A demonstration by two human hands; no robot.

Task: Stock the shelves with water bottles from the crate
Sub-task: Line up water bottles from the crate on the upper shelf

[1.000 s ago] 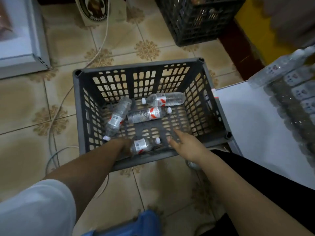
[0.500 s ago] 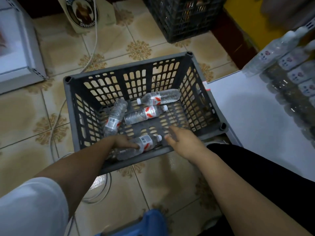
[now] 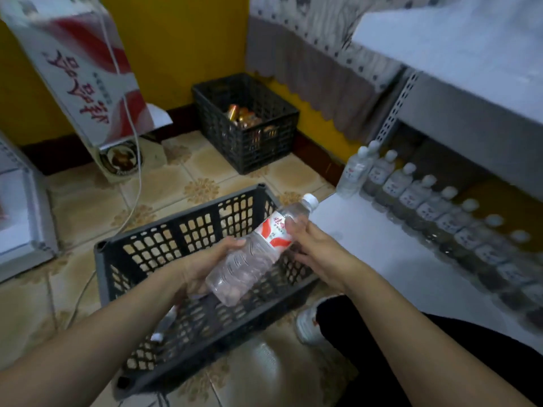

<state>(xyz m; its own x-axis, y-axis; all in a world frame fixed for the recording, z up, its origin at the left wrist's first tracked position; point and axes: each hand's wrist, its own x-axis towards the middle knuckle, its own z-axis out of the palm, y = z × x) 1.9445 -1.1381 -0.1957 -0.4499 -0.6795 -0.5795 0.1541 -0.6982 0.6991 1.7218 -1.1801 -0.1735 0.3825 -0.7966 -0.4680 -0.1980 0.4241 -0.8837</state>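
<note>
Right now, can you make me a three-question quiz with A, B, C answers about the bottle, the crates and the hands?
1. Where is the held water bottle?
A. above the grey crate
B. standing on the shelf
C. lying on the floor

2. What colour is the held bottle's cap?
A. blue
B. white
C. green

3. How is the held bottle being held?
A. by nobody
B. by one hand only
C. by both hands

Answers:
1 A, it is lifted over the crate's rim, not yet on the white shelf.
2 B, the cap at its upper end is white.
3 C, the left hand grips its lower body and the right hand holds it at the label.
</note>
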